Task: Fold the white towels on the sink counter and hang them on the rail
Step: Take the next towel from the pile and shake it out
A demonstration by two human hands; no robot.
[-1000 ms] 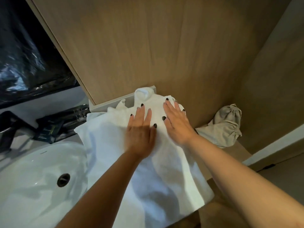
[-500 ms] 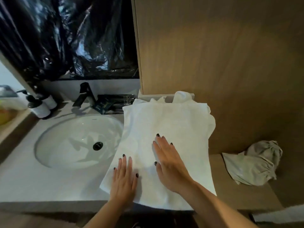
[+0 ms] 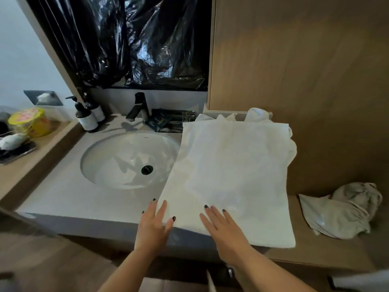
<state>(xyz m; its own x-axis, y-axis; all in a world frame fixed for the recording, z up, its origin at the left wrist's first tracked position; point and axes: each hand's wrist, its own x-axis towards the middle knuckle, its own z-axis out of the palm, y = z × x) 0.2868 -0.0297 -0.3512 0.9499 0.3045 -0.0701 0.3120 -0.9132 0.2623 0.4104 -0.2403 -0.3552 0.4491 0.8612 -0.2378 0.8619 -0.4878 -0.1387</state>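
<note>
Head view, looking down at a sink counter [image 3: 69, 199]. One white towel [image 3: 229, 178] lies flat, stretching away from both hands toward the wooden wall, probably laid out smooth so it folds evenly. The left hand [image 3: 154, 223] rests with straight fingers on the towel's near left corner, gripping nothing. The right hand [image 3: 224, 225] lies flat and relaxed on the near edge, likely pressing out creases. More white cloth [image 3: 257, 114] bunches beyond the towel; how many pieces cannot be told. Left of the hands sits one basin [image 3: 117, 159], with two pump bottles [image 3: 87, 119] beyond. Right of the hands lies one crumpled grey cloth [image 3: 341, 213]. No rail is visible.
</note>
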